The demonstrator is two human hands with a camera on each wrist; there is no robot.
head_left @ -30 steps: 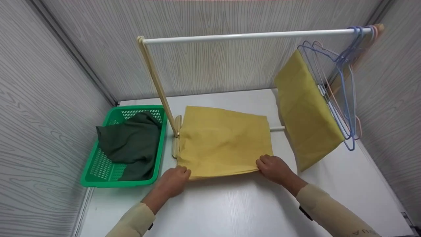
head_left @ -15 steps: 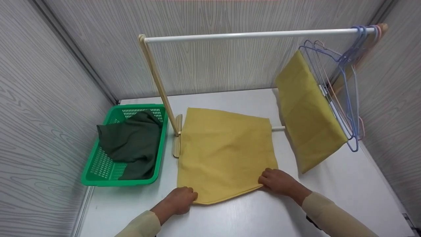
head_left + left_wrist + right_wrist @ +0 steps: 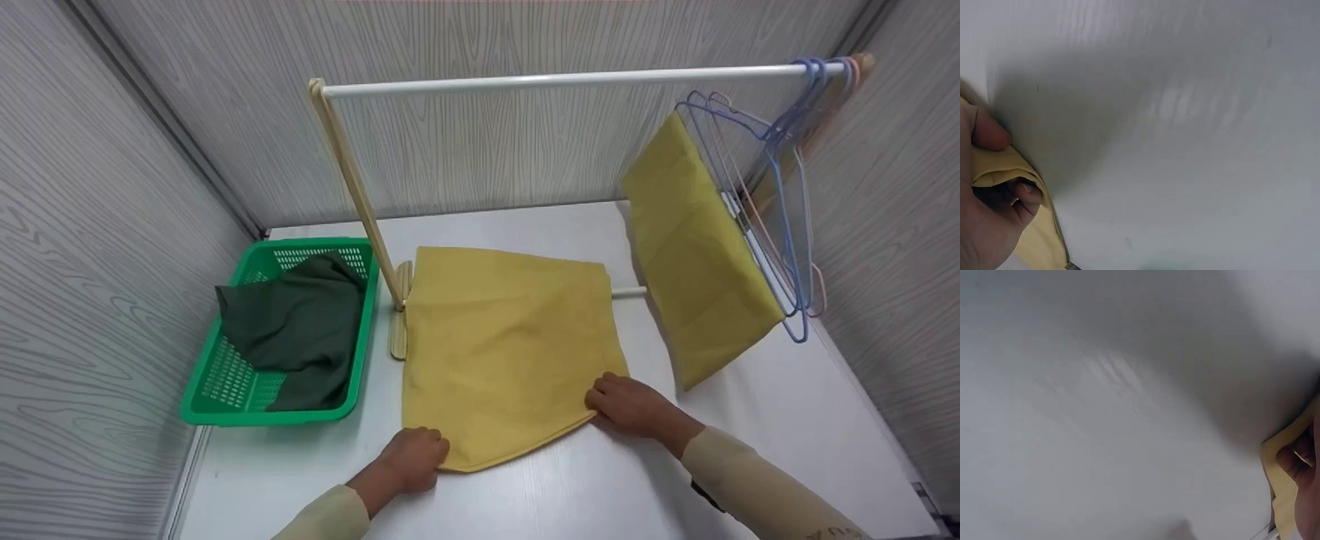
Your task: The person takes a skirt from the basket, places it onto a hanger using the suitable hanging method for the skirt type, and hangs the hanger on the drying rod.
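A yellow cloth [image 3: 510, 345] lies spread on the white table, its near edge slanting between both hands. My left hand [image 3: 411, 459] pinches the near left corner; in the left wrist view the fingers of this left hand [image 3: 988, 219] curl around a fold of the fabric. At the near right corner my right hand [image 3: 630, 405] grips the edge, and the right wrist view catches only part of that right hand [image 3: 1300, 464] at its border. A second yellow cloth [image 3: 697, 255] hangs folded over a hanger on the right of the rack.
The rack's white rail [image 3: 555, 79] spans the back, held by a wooden post [image 3: 352, 187] at left. Several blue and pink hangers [image 3: 784, 150] cluster at its right end. A green basket [image 3: 360, 360] holding a dark green cloth [image 3: 300, 322] stands at left.
Both hands have drawn the near edge of the yellow cloth toward the person, so it covers more table. In the last half second the hands have barely moved.
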